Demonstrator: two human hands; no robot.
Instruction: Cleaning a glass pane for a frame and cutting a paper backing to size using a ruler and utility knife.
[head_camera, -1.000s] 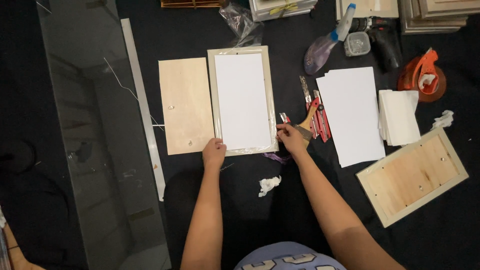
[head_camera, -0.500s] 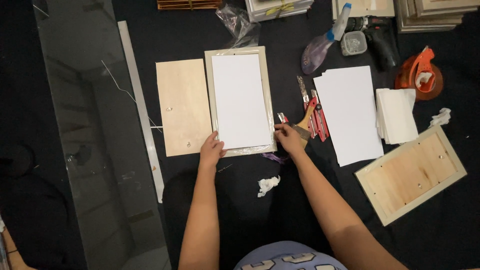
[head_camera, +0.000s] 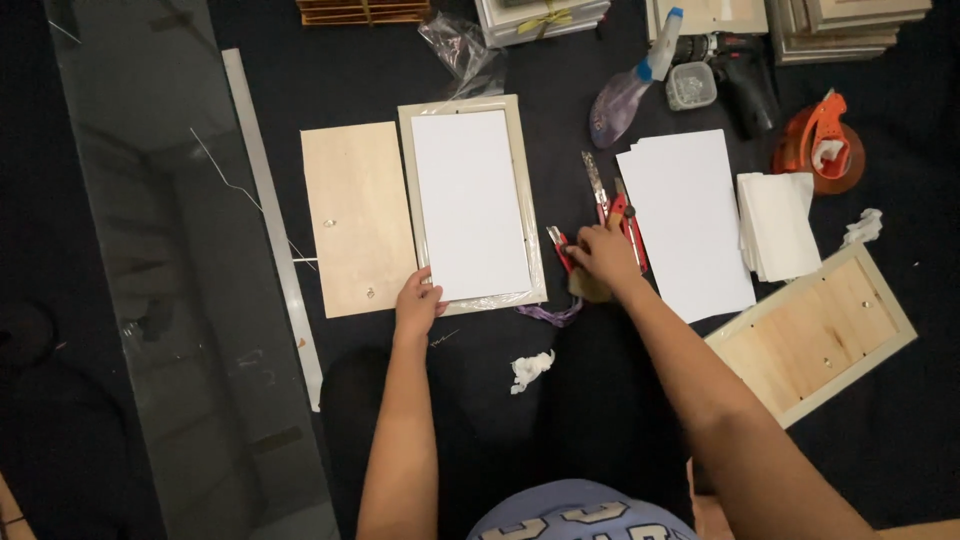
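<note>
White sheet (head_camera: 470, 215) lies in the pale frame (head_camera: 408, 180) ahead; my left hand (head_camera: 417, 306) pinches its near corner, my right hand (head_camera: 603, 255) closes around red-handled tools (head_camera: 622, 215) just beside it

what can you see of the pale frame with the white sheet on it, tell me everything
The pale frame is a tall rectangle of light, wood-looking moulding lying flat on the dark surface. A white sheet covers its middle, and clear film shows crinkled at its top and bottom edges. Its left side meets a plywood board. The left hand rests on its lower left corner; the right hand is off it.
</note>
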